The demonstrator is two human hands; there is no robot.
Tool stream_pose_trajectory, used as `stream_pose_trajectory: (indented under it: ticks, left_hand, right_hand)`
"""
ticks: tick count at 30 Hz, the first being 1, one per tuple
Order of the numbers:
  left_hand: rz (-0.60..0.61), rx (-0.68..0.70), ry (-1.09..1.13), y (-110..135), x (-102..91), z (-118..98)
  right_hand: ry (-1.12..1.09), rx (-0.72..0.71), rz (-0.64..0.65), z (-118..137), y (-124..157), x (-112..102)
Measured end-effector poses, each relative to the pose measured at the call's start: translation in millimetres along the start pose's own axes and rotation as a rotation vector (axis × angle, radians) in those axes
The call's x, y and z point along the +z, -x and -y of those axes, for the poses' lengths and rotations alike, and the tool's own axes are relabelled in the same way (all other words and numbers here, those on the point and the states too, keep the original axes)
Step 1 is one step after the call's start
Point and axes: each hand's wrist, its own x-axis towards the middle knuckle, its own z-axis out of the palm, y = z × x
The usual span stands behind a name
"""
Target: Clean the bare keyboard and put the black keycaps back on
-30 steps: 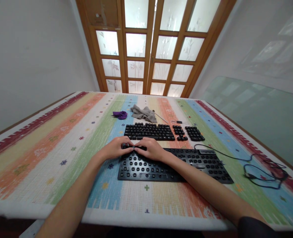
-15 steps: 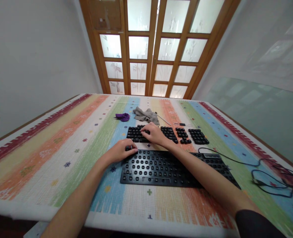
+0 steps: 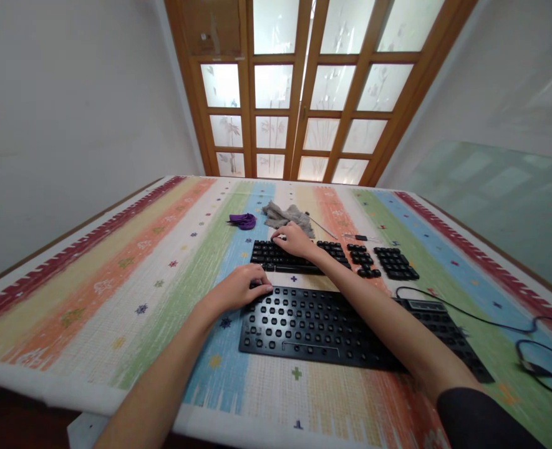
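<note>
A black keyboard base (image 3: 304, 324) lies stripped of its keycaps, its rows of sockets exposed. My left hand (image 3: 247, 287) is closed at the base's upper left corner, thumb along the top edge and fingers curled over it; whatever lies under the fingers is hidden. Behind the base, loose black keycaps (image 3: 269, 254) are laid out in keyboard order. My right hand (image 3: 295, 241) reaches across the base to the back row of these keycaps. Its thumb and index finger pinch a keycap there, mostly covered by the fingertips.
Behind the keycaps lie a crumpled grey cloth (image 3: 282, 215), a purple bundle (image 3: 242, 221) and a thin rod (image 3: 322, 226). A small black-handled tool (image 3: 360, 237) is farther right. The keyboard's black cable (image 3: 481, 319) loops rightward over the striped tablecloth (image 3: 163, 299).
The camera view has shifted, so the scene sits farther right. My right hand has moved slightly leftward and back over the keycaps. My left hand stays at the base's corner.
</note>
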Motion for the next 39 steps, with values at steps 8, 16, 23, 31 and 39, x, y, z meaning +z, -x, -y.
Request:
stream_pose_trajectory:
  ticks: [8,16,23,31,39]
  left_hand:
    - [-0.001,-0.003,-0.02,0.7,0.2,-1.7]
    - [-0.002,0.017,-0.021,1.2,-0.3,-3.2]
    - [-0.014,0.006,-0.022,0.5,0.8,-3.0]
    - [-0.018,0.013,-0.023,-0.2,2.6,-1.4]
    - [-0.027,0.029,-0.076,0.3,3.3,-2.9]
  right_hand:
    - [-0.007,0.054,0.014,-2.3,-12.2,3.1]
    - [-0.052,0.129,0.045,1.8,-18.8,3.5]
    - [-0.108,0.198,0.039,1.9,-20.5,7.5]
    - [-0.224,0.186,-0.04,7.9,-19.3,11.0]
    - [-0.465,0.131,-0.147,12.3,-3.2,-0.3]
